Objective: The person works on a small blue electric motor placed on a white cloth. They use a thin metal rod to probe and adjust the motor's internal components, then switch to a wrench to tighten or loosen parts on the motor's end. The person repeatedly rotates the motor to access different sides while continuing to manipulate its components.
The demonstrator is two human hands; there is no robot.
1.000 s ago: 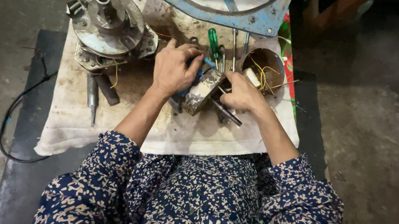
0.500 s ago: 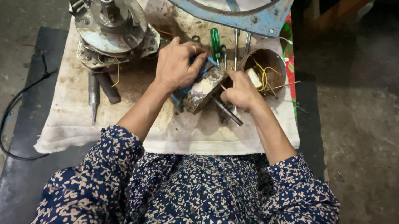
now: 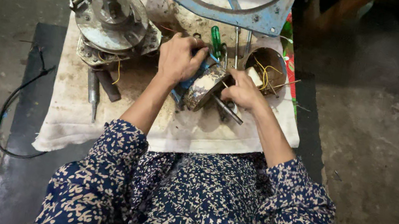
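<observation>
Person's sitting on the floor at a low black table [image 3: 22,153] with a dirty white cloth [image 3: 180,130] spread over it. Both hands are on a small rusty motor rotor [image 3: 207,86] in the middle of the cloth, tipped on its side with its steel shaft [image 3: 227,110] poking out toward the person. The left hand [image 3: 178,59] is curled over the top-left of the rotor, fingers bent and gripping it along with something blue underneath; can't make out what the blue bit is. The right hand [image 3: 243,89] is closed up against the rotor's right side, fingertips pinched at it, though I can't tell exactly what they've got.

Just behind the hands there's a green-handled screwdriver [image 3: 216,39] lying on the cloth, and to the right of it a round rusty motor housing [image 3: 266,64] with yellow wires [image 3: 265,73] spilling out. Over on the left corner sits a bigger grey metal motor casing [image 3: 112,21], with a punch-like steel tool [image 3: 92,92] lying just in front of it. A curved blue metal frame [image 3: 211,4] arches across the far edge. A black cable [image 3: 9,114] loops on the concrete floor to the left.
</observation>
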